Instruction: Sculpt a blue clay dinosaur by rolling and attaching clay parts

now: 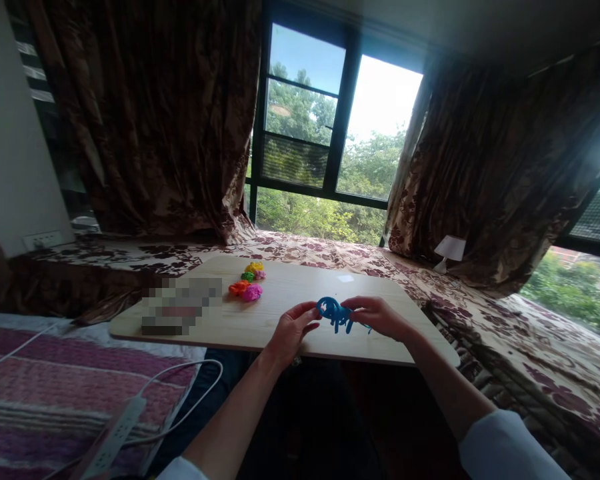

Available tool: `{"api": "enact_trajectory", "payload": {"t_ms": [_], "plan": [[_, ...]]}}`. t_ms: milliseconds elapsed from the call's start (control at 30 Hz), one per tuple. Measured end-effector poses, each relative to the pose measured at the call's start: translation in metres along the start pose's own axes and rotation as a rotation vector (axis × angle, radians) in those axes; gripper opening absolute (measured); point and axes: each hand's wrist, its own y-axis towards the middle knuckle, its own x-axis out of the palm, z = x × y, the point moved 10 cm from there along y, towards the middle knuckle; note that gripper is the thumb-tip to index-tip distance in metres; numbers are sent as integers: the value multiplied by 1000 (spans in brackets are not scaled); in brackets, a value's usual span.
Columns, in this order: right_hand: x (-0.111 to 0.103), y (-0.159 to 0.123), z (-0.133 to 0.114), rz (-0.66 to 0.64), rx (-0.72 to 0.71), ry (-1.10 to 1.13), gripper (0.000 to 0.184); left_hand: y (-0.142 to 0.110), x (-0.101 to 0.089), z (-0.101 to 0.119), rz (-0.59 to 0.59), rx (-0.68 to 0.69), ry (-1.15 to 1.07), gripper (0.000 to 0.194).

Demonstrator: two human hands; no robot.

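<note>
Between my two hands is a looped bundle of blue cord [336, 312], held just above the table near its front edge. My left hand [295, 327] pinches the round loop on its left side. On the right side, my right hand [377, 316] has its fingers closed on the bundle. A few blue strands hang down from the middle, and a thin end shows below my right fingers. Farther left on the table lie small bunched bundles: yellow [255, 267], green [248, 276], orange [239, 288] and pink [253, 293].
The pale wooden table [280, 327] has rounded corners. A blurred-out rectangular item [183, 307] lies on its left, and a small white piece [346, 279] near its back edge. A white power strip [113, 433] with a cable is at lower left. A small lamp [450, 250] stands beyond.
</note>
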Motion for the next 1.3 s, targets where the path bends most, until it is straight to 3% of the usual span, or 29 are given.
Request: {"api": "enact_trajectory", "payload": {"t_ms": [267,467,700,933,1167,1300], "plan": [[4,1,9,46,69,93,33,-5,0,14,86,182,78,31],[-1,3,21,120,122,138,33,-5,-3,15,111,211,100,32],[-10,6,22,269,81,115,37,-8,3,23,116,265,242,30],[-13,4,32,284,127,116,38,-11,5,38,173,369,394,24],[-17,3,24,376,90,40,32,0,2,20,146,287,394,39],[-19,4,22,379,70,-8,29,-3,4,33,157,332,461,33]]}}
